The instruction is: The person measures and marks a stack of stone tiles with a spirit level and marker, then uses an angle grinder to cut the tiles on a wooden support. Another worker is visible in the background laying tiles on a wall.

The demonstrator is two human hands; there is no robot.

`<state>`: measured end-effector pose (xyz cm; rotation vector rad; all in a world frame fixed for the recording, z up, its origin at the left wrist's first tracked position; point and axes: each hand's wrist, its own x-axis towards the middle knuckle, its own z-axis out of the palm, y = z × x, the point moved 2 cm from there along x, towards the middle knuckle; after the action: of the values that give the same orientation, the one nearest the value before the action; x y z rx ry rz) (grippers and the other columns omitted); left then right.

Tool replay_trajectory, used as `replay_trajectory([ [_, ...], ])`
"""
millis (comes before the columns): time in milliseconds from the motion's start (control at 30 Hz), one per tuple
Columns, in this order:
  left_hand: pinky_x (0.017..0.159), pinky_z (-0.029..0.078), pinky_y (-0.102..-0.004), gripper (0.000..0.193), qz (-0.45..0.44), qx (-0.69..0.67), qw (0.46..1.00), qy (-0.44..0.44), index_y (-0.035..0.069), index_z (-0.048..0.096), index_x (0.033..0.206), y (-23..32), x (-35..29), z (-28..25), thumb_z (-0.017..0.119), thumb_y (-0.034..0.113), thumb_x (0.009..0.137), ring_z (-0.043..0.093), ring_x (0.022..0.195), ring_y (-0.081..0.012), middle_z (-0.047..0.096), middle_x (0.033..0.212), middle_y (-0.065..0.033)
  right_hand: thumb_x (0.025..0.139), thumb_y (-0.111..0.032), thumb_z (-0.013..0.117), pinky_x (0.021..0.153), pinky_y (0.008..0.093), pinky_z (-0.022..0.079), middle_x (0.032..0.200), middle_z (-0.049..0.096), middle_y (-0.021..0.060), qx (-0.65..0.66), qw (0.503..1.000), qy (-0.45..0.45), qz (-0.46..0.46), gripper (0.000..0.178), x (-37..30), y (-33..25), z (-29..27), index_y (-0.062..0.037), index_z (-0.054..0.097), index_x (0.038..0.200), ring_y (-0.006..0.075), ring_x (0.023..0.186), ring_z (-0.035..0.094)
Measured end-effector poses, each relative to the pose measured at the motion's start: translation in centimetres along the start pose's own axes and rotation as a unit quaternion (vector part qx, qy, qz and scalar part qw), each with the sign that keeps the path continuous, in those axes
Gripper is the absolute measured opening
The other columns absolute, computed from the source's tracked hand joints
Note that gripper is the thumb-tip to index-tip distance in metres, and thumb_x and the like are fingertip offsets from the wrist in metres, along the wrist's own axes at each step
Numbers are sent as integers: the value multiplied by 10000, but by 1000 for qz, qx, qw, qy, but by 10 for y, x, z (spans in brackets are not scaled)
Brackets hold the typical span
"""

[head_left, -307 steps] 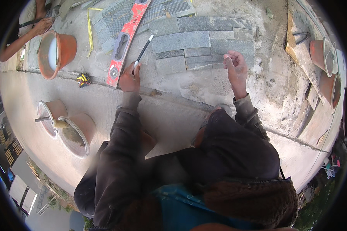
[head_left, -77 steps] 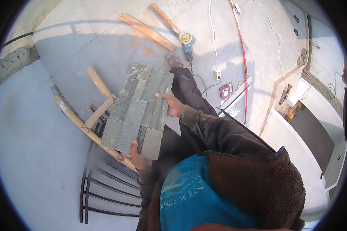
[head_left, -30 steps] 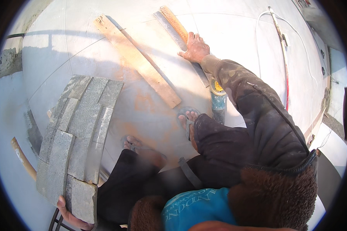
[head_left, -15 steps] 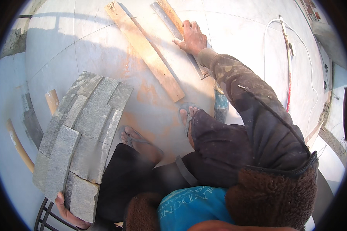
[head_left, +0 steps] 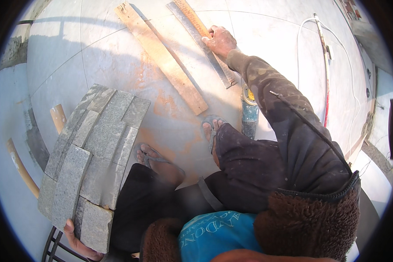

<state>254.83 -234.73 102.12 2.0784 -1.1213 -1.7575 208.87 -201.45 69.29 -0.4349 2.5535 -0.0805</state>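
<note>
On the left, a grey stone cladding panel [head_left: 102, 137] of staggered strips stands tilted beside my left leg. My left hand [head_left: 81, 244] grips its lower edge, thumb on the face and the other fingers mostly hidden behind. At the far end of my outstretched arm, my right hand [head_left: 220, 42] is closed at the edge of a long, dark metal strip [head_left: 196, 40] with an orange-brown, rusty-looking side. That strip lies slanting on the floor. Left of it and roughly parallel lies a wooden plank [head_left: 161, 56].
A power tool [head_left: 249, 115] with a teal body and yellow part lies by my right foot, partly under my sleeve. A red-and-white pole [head_left: 325, 65] and white cable lie at right. Wooden poles [head_left: 22, 168] and black metal bars [head_left: 56, 244] are at left.
My right hand has gone from spread fingers to a curled grip on the metal strip, uncovering more of it. The stone panel has barely moved.
</note>
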Motion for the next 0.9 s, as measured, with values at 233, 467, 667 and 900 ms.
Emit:
replay_trajectory([
  [233,991,468,-457,687,5,-2,1000,-15,-10,353,1437,3,-14,-6,623,328,903,560,1172,-336,517,1312,-200,881,-377,669,918,417,510,1163,613,151,-48,998,16,-33,425,-23,-25,-5,-83,651,1188,296,1074,628],
  [467,911,542,-468,745,25,-22,999,32,-36,335,1422,-20,-19,-18,629,366,868,620,1091,-355,533,1259,-250,910,-465,645,935,427,500,1135,616,165,119,987,15,-110,540,-47,-54,-3,-58,620,1264,285,1067,618],
  [667,910,526,-471,741,35,-69,996,-50,-55,323,1422,-45,7,-37,624,340,872,615,1086,-361,536,1260,-252,889,-690,523,1017,467,446,1295,535,286,345,871,-342,-73,921,-112,-155,26,34,411,1446,393,1239,528],
  [900,909,551,-465,648,21,-127,968,-217,-65,383,1389,-90,66,-70,584,310,901,637,1066,-343,582,1199,-251,895,-562,639,779,300,577,1066,631,146,490,829,-249,-104,694,-160,-202,16,18,570,1270,160,963,668],
])
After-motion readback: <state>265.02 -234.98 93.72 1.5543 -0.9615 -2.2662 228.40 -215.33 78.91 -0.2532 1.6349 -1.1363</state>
